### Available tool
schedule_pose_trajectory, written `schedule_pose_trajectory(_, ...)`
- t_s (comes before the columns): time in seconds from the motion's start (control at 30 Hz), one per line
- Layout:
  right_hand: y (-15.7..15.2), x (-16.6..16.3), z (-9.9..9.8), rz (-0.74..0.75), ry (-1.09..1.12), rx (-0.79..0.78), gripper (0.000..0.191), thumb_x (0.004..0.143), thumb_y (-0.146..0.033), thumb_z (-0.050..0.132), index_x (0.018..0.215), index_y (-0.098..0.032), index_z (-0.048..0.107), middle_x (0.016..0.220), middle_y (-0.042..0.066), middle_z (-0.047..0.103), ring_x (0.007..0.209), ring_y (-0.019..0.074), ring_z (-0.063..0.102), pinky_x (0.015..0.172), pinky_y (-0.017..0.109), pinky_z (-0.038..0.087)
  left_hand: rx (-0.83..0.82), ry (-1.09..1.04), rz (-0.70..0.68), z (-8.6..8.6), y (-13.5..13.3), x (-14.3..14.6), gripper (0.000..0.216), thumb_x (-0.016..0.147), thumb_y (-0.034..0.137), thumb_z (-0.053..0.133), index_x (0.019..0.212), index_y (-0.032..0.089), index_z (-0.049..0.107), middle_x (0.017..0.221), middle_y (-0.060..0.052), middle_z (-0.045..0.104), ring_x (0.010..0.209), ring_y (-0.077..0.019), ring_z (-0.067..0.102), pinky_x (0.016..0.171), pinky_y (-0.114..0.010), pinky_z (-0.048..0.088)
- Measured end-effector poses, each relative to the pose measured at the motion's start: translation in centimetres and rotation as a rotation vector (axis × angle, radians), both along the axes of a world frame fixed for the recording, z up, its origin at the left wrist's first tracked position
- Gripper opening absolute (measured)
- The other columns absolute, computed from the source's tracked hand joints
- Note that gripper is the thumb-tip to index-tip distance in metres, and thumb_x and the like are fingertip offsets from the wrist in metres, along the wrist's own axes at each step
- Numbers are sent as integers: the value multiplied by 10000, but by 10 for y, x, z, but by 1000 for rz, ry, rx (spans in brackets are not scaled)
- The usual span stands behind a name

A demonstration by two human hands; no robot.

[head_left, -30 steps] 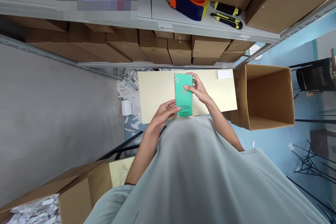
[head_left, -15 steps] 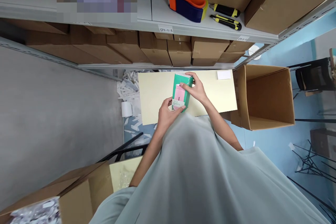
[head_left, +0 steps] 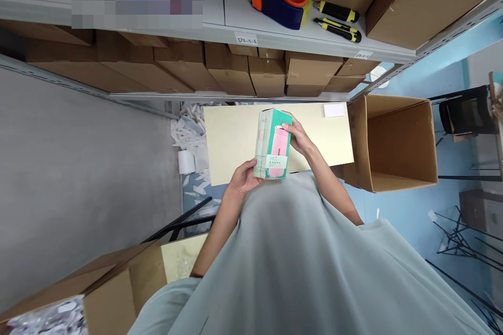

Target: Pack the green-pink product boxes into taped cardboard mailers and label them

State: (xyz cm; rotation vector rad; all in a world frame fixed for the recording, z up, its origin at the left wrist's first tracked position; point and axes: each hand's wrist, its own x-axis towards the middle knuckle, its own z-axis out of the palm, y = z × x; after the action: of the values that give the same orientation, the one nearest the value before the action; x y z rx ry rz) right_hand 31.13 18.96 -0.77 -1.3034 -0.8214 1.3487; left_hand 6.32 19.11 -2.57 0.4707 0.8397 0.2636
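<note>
I hold a green product box (head_left: pixel 273 144) with a pink item pictured on its face, above a pale yellow table (head_left: pixel 231 136). My left hand (head_left: pixel 243 178) grips the box's near lower end, fingers curled round it. My right hand (head_left: pixel 301 136) clasps the far right edge, fingers pressed on the pink face. The box is tilted, its front and one side both showing.
An open, empty cardboard carton (head_left: pixel 393 141) stands right of the table. A white label (head_left: pixel 334 110) lies on the table's far corner. A tape dispenser (head_left: pixel 277 0) and utility knives (head_left: pixel 338 21) lie on the shelf above. Paper scraps (head_left: pixel 188 131) litter the floor on the left; another carton (head_left: pixel 98 293) sits lower left.
The box has been turned in my hands: its plain green back faced me a second ago, now the pink printed front faces me. My left hand shifted lower.
</note>
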Motion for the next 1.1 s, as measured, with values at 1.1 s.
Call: schedule_pose_trajectory(1.1,-40,-29,62,89,-718,264,483,975,-521,849,1420,-358,755,1766,135,466,1695,407,426,1331,646,507,110,175,477,-16,28,15,419,711,557,893,901,241,693,967,-82,801,990,-258,781,893,-379,653)
